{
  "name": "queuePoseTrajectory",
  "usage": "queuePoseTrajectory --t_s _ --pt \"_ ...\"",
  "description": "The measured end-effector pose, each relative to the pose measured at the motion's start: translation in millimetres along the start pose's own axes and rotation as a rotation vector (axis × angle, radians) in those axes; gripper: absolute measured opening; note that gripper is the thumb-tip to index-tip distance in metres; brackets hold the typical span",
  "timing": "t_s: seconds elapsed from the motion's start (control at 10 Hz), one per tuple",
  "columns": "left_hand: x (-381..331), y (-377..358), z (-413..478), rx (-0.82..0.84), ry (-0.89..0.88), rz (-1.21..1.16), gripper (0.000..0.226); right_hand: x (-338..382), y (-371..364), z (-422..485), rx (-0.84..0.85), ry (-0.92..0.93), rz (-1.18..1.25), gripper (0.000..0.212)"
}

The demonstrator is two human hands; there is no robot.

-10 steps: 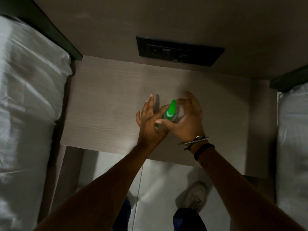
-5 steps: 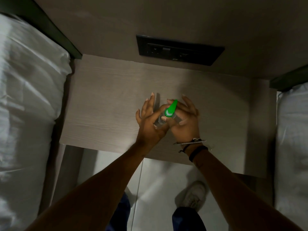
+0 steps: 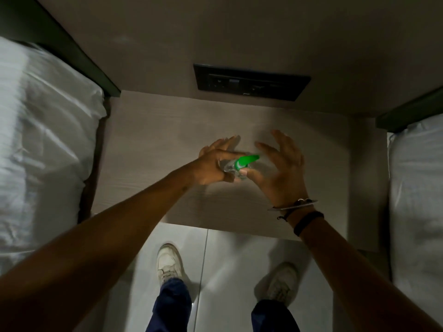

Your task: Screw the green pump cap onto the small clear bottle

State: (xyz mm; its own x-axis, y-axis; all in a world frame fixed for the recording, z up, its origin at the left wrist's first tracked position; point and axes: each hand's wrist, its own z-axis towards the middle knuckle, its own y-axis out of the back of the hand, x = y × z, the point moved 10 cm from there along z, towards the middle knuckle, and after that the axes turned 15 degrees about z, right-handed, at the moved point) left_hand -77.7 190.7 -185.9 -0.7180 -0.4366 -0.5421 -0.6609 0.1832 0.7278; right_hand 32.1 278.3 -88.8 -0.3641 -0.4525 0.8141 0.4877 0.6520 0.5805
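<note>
The small clear bottle (image 3: pixel 227 166) is held above the wooden bedside table (image 3: pixel 148 144), tilted with its top to the right. The green pump cap (image 3: pixel 247 161) sits on the bottle's neck, nozzle pointing right. My left hand (image 3: pixel 213 166) grips the bottle's body with thumb and fingers, other fingers stretched forward. My right hand (image 3: pixel 280 168) is right of the cap with its fingers spread wide; only its thumb tip touches the bottle just below the cap.
A black socket panel (image 3: pixel 251 82) is set in the wall behind the table. White beds lie on the left (image 3: pixel 43 144) and on the right (image 3: pixel 417 192). My white shoes stand on the pale tiled floor (image 3: pixel 239 271) below the table's near edge.
The bottle has tipped so the green nozzle now points right instead of up. My right hand's fingers have come off the cap and spread apart. The view has shifted downwards.
</note>
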Motion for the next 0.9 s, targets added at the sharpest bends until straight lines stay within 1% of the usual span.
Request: queuePoseTrajectory --t_s 0.1,0.2,0.3,0.4,0.5,0.6,0.7,0.8,0.9 --pt "-0.8 -1.9 0.8 0.051 0.020 -0.057 0.075 21.8 2.1 6.4 0.020 0.076 -0.110 0.033" --pt "-1.1 -2.9 -1.6 0.062 0.037 -0.097 0.074 36.2 -2.4 7.7 0.050 0.117 -0.240 0.028" --pt "-1.1 -2.3 -6.2 0.048 0.062 -0.088 0.075 44.1 -8.9 3.2 0.062 0.083 -0.339 0.030" --pt "-4.0 1.1 -9.4 0.014 0.060 -0.111 0.071 52.4 -18.6 -2.5 0.039 0.036 -0.392 0.034" --pt "-4.9 5.1 -8.8 -0.009 0.071 -0.096 0.065 42.5 -22.7 -1.1 0.026 -0.152 -0.377 0.034" --pt "-1.2 3.3 -5.6 0.015 0.090 -0.054 0.055 33.4 -22.0 2.5 0.026 -0.245 -0.404 0.039" --pt "-0.6 0.1 -4.5 0.042 0.103 -0.033 0.051 27.9 -22.2 2.9 0.033 -0.284 -0.387 0.044" --pt "6.0 -0.9 -6.1 0.029 0.134 0.040 0.080 22.9 -19.6 -3.3 0.047 -0.306 -0.339 0.055" --pt "4.4 15.6 -21.9 0.009 0.136 0.084 0.105 23.7 9.5 -10.7 -0.061 -0.347 -0.335 0.072"
